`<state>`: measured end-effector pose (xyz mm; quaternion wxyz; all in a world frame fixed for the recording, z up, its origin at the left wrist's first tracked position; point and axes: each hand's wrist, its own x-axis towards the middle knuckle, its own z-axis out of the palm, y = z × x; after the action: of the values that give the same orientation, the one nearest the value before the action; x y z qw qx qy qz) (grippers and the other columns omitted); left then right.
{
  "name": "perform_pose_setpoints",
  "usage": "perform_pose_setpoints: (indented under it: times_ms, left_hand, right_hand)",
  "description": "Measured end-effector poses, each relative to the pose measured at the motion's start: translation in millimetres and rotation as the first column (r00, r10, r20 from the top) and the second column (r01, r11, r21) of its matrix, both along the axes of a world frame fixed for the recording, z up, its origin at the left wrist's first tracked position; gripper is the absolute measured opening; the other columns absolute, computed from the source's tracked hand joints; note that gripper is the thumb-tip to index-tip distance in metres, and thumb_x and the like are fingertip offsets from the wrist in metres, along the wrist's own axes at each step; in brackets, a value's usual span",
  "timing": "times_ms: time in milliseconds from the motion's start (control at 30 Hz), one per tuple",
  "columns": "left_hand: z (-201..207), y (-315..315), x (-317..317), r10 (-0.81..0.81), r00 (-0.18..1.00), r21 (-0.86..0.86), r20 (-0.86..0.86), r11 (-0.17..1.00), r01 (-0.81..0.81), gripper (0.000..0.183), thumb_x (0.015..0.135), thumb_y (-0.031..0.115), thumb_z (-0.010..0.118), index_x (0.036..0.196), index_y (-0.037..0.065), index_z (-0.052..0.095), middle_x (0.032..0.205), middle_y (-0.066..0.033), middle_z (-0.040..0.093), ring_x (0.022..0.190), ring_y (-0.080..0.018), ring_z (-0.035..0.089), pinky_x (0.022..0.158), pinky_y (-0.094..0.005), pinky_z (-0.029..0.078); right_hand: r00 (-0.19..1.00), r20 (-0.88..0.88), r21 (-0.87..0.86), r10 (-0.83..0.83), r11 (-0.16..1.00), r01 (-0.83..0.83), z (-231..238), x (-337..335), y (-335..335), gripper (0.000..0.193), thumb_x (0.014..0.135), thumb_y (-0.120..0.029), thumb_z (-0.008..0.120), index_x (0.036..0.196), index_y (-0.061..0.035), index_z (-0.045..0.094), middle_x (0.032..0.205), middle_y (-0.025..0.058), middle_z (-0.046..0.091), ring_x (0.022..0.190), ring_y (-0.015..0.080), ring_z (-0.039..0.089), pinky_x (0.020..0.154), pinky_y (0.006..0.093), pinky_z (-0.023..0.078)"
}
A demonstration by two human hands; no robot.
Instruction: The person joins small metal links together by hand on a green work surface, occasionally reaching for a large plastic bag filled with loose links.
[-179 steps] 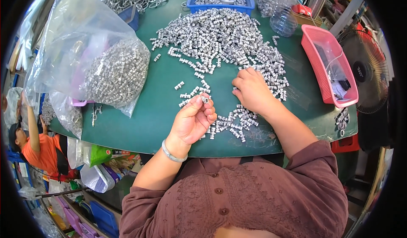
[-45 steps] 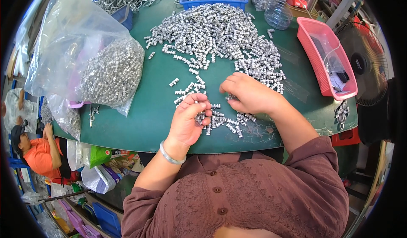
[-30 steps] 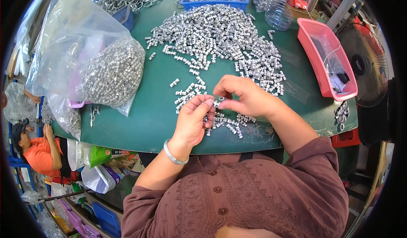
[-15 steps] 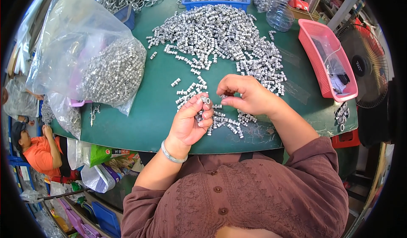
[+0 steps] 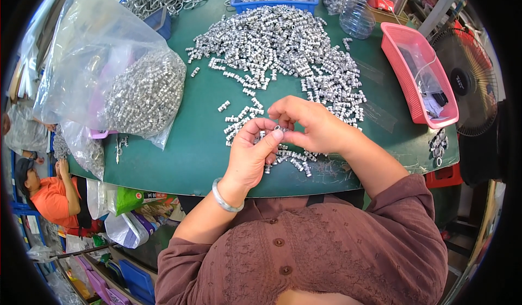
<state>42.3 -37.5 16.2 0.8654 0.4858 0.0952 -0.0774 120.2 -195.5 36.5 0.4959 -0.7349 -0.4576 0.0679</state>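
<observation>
1. Near the front edge of the green table [image 5: 198, 142], the left hand [image 5: 247, 155] pinches a small silvery metal piece [image 5: 277, 128].
2. The right hand [image 5: 312, 124] curls beside it, its grip unclear.
3. Silvery metal cylinders [image 5: 272, 44] heap toward the far edge.

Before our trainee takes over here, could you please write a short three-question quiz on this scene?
1. True or false: the pink basket stands to the right of the heap of metal pieces.
2. What does the person's left hand pinch? A) a clear plastic bottle; B) a small metal piece; C) a red box.
3. Fill in the colour: just beyond the heap stands a ____ tray.

Key: 1. True. 2. B. 3. Blue.
</observation>
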Motion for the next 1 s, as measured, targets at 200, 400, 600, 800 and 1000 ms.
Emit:
perform_pose_setpoints:
  times_ms: [200,400,600,800,1000]
  left_hand:
    - [-4.6,0.5,2.6,0.037,0.999,-0.003,-0.027,0.999,-0.037,0.009,0.084,0.012,0.06,0.089,0.007,0.054,0.074,0.001,0.052,0.057,-0.005,0.045,0.043,-0.0167,0.033]
    - [-9.3,17.3,5.7,-0.056,0.987,-0.362,-0.15,0.932,-0.002,0.012,0.087,0.015,0.05,0.093,0.005,0.053,0.075,-0.0016,0.047,0.064,-0.0099,0.041,0.044,-0.0173,0.031]
    - [-15.8,24.6,4.6,-0.188,0.977,-0.61,-0.1,0.787,0.089,0.012,0.087,0.016,0.05,0.095,0.007,0.054,0.076,-0.0014,0.049,0.064,-0.0111,0.043,0.045,-0.0184,0.031]
    - [-11.2,23.7,1.7,-0.136,0.988,-0.622,-0.067,0.78,0.065,0.014,0.084,0.013,0.049,0.092,0.004,0.055,0.083,-0.0067,0.051,0.069,-0.0153,0.046,0.047,-0.0208,0.038]
    - [-10.4,27.4,-0.9,0.11,0.99,-0.333,-0.084,0.934,-0.132,0.015,0.086,0.019,0.052,0.093,0.006,0.056,0.083,-0.0055,0.055,0.073,-0.0158,0.051,0.05,-0.022,0.04]
  right_hand:
    - [0.995,0.085,0.04,0.045,0.998,-0.048,3.6,0.9,-0.5,0.047,0.066,-0.004,0.071,0.108,-0.0036,0.049,0.098,0.0088,0.052,0.079,0.0195,0.056,0.061,0.0289,0.046]
    - [0.993,0.115,-0.058,-0.027,0.998,0.034,-1.7,10.8,-8.1,0.045,0.065,-0.006,0.071,0.105,-0.0035,0.052,0.093,0.0105,0.051,0.084,0.0269,0.053,0.07,0.0343,0.046]
    - [0.95,0.31,-0.326,0.029,0.942,0.078,-26.5,7.1,0.2,0.022,0.067,-0.013,0.068,0.085,-0.0029,0.058,0.09,0.0108,0.051,0.09,0.0293,0.051,0.078,0.0374,0.043]
    - [0.928,0.372,-0.353,0.021,0.928,0.121,-29.6,6.6,4.7,0.009,0.069,-0.008,0.064,0.073,-0.0047,0.057,0.081,0.0093,0.052,0.083,0.0288,0.052,0.072,0.0372,0.044]
    - [0.961,0.259,-0.137,-0.098,0.981,0.137,-19.7,8.5,3.2,0.008,0.072,-0.005,0.06,0.078,-0.0049,0.054,0.079,0.0099,0.052,0.079,0.0291,0.052,0.069,0.0379,0.043]
